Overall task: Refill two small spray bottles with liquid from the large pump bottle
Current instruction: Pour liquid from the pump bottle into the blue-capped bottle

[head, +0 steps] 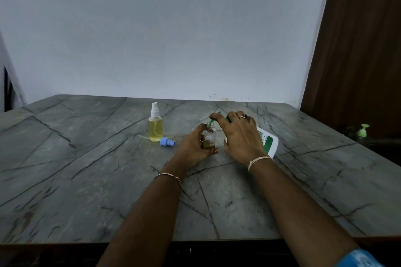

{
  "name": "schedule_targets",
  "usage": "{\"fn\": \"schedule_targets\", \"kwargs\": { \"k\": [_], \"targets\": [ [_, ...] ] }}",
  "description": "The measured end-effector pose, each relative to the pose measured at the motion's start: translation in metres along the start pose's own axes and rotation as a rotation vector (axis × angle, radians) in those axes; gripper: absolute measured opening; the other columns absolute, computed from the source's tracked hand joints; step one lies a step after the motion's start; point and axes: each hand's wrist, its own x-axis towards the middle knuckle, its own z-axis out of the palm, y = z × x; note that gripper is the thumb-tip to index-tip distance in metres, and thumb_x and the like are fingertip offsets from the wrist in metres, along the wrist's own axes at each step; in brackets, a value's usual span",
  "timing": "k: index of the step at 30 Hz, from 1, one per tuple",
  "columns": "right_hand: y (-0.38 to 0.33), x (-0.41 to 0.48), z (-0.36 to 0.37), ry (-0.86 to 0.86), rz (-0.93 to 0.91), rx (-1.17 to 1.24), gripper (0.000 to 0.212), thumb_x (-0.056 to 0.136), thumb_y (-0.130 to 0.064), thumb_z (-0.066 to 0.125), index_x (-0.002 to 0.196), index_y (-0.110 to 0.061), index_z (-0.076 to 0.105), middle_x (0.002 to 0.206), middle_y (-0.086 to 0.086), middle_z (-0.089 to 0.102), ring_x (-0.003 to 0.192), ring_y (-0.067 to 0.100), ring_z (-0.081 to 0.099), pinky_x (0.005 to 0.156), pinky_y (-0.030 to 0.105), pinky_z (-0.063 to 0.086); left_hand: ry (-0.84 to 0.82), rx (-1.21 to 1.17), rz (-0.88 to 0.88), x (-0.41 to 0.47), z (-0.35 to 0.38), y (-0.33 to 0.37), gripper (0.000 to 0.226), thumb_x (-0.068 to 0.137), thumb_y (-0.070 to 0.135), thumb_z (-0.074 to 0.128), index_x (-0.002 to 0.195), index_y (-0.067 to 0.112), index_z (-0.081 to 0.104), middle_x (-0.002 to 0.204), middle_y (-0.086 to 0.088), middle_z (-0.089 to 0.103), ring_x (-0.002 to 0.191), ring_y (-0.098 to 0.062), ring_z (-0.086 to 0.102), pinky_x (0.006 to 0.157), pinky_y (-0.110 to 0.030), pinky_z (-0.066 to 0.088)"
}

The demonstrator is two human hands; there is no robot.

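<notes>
While our left hand (193, 147) clamps fingers round the uncapped spray bottle (209, 140) on the surface (86, 169), our right hand (240, 136) curls fingers over the tilted pump bottle (268, 142), likely mid-fill; next needs steady presses.

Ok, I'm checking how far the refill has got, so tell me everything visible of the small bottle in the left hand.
The small bottle is clear, plastic-looking, its threaded neck open, sprayer off. It stands upright on the table with a shallow yellowish layer inside. The left hand grips it, thumb across its base. The green spout of the large pump bottle, under the right hand, sits at its mouth.
</notes>
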Motion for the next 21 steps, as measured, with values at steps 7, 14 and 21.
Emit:
{"fn": "schedule_targets", "kwargs": {
  "k": [7,14,21],
  "targets": [
    [0.0057,-0.0053,0.0003,0.015,-0.031,-0.038,0.089,0.077,-0.016,0.065,0.148,-0.038,0.016,0.11,0.011,0.056,0.105,0.032,0.052,0.09,0.046,0.042,-0.006,0.039,0.004,-0.0007,-0.0005,0.0027,0.066,0.069,0.028,0.082,0.124,0.024,0.045,0.106,-0.004,0.066,0.093,-0.019,0.065,0.087,-0.037,0.053],
    [0.0027,-0.0024,-0.0017,-0.016,0.0,-0.011,0.082,0.074,-0.017,0.069,0.14,-0.035,0.024,0.117,0.009,0.054,0.112,0.029,0.048,0.095,0.044,0.038,-0.012,-0.003,0.018,-0.003,-0.0018,0.0043,0.06,0.07,0.025,0.082,0.119,0.026,0.046,0.101,-0.003,0.069,0.089,-0.016,0.066,0.084,-0.032,0.053],
    [-0.0004,-0.0007,-0.0023,0.002,0.007,0.023,0.076,0.074,-0.016,0.067,0.139,-0.032,0.032,0.117,0.009,0.055,0.112,0.03,0.048,0.095,0.045,0.037,-0.01,0.012,0.023,-0.0046,-0.0034,0.0068,0.063,0.072,0.024,0.081,0.123,0.023,0.045,0.102,-0.001,0.065,0.086,-0.011,0.061,0.077,-0.022,0.045]
  ]
}}
